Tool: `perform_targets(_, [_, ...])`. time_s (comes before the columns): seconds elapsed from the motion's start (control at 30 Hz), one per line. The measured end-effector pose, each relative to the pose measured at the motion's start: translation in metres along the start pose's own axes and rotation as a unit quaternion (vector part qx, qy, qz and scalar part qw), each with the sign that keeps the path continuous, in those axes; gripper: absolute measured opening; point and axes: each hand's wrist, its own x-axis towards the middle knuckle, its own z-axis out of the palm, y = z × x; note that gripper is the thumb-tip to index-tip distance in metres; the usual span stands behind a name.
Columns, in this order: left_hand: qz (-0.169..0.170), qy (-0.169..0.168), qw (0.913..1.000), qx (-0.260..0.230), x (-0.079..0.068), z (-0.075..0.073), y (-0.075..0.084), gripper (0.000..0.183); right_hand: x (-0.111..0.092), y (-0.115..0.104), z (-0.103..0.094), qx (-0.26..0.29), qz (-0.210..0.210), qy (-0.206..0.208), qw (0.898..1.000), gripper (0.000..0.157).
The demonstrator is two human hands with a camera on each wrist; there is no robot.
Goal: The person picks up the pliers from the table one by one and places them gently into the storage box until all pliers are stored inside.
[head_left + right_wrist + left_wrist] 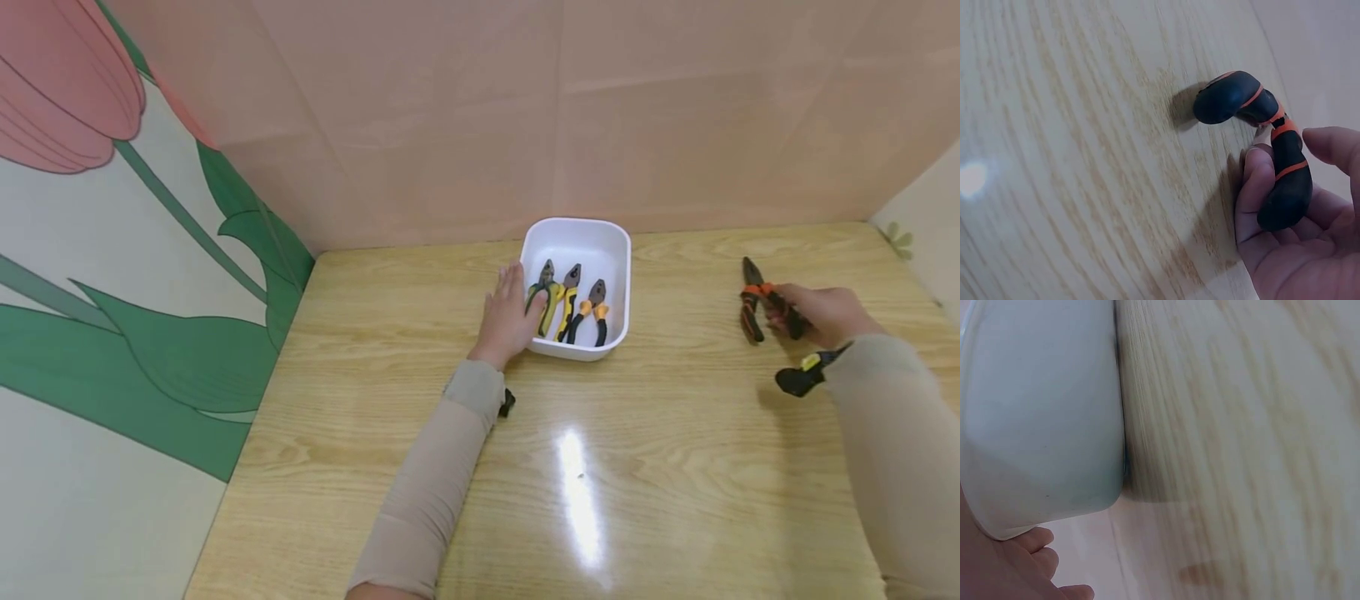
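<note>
My left hand (510, 321) holds the left wall of a white plastic tub (577, 353), the thumb over its rim; in the left wrist view, fingers curl past the tub's end. Inside lie three pliers side by side: a green-and-yellow-handled pair (552, 310), a yellow-and-black pair (567, 310) and an orange-and-black pair (599, 317). Over at the right, my right hand (828, 312) has fingers curled round one handle of black pliers with red-orange bands (750, 318). Their handles are spread, and the tapered nose points away. In the right wrist view the thumb stands off the handle (1291, 187).
Both stand on a wood-grain table (675, 433) with a bright light reflection. A pinkish cloth wall (450, 125) rises behind the table's back edge. To the left is a panel with a painted tulip (67, 83). A black wrist strap piece (801, 381) hangs below the right cuff.
</note>
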Motion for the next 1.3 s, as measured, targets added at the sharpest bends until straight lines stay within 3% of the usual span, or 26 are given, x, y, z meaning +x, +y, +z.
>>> perform_targets(0.43, [-0.005,-0.006,1.0000,0.002,0.0013,0.0003,-0.0018,0.073,0.0025,0.0071,0.0020,0.039,-0.014,-0.002,0.999,0.032])
perform_targets(0.87, [0.002,0.001,1.0000,0.004,-0.0009,0.0004,-0.0014,0.072,-0.0029,0.0067,0.0060,0.019,-0.019,0.007,1.000,0.036])
perform_targets(1.1, [0.000,0.003,1.0000,0.002,-0.0006,-0.0003,-0.0011,0.072,-0.0033,0.0065,0.0082,-0.020,-0.034,0.037,0.999,0.038])
perform_targets(1.3, [-0.001,0.001,1.0000,0.005,-0.0005,-0.0007,-0.0006,0.072,-0.0056,0.0074,0.0083,-0.019,-0.036,0.052,0.998,0.038])
